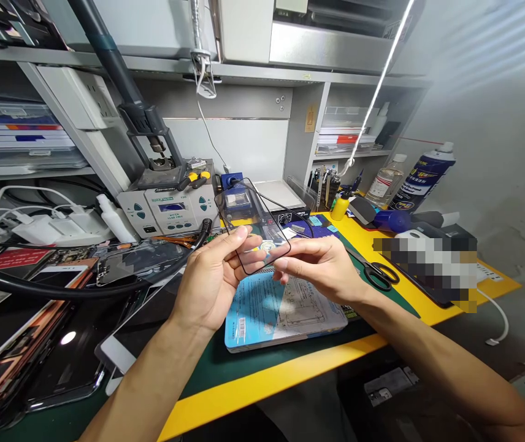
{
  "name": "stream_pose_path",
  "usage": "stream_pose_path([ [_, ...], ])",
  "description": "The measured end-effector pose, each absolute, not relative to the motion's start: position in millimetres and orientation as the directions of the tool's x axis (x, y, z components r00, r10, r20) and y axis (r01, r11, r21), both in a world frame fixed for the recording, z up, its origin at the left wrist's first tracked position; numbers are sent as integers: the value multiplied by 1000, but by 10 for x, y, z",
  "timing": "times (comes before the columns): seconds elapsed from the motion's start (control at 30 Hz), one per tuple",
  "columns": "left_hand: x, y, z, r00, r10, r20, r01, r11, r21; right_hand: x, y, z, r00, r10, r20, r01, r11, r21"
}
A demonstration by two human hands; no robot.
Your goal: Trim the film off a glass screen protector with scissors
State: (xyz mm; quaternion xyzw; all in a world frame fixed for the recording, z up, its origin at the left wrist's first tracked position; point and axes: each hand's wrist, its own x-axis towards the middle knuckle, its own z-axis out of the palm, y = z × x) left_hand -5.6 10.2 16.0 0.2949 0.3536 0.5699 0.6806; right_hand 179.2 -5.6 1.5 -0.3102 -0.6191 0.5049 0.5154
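A clear phone screen glass with a thin black border point(256, 212) is held up and tilted above the bench. My left hand point(216, 270) grips its lower left edge between thumb and fingers. At its lower right corner, my right hand point(313, 264) pinches the rim with thumb and forefinger. Directly below lies a thick blue-and-white notebook point(257, 316), partly covered by the hands. Through the glass, a round sticker-like mark and the things behind it show.
Dismantled phones point(51, 307) are piled at the left, with a black hose point(83, 291) across them. A soldering station point(175, 212) stands behind. Scissors point(379, 273) lie right of the notebook, near a yellow bottle point(340, 207) and a spray can point(423, 178).
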Motion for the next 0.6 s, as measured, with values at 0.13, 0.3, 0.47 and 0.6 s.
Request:
stream_pose_path([
  [0.13, -60, 98, 155, 108, 983, -149, -573, 184, 799, 1800, -57, 12, -291, 904, 313, -140, 283, -949],
  [0.3, -69, 95, 154, 137, 975, -172, -575, 220, 788, 1815, -60, 12, -293, 906, 306, -132, 278, -951],
  [0.47, -67, 92, 172, 164, 967, -193, -577, 253, 777, 1814, -51, 8, -293, 902, 316, -140, 286, -948],
  [0.6, -59, 97, 164, 155, 969, -191, -584, 246, 773, 1809, -42, 1, -289, 901, 323, -155, 289, -945],
])
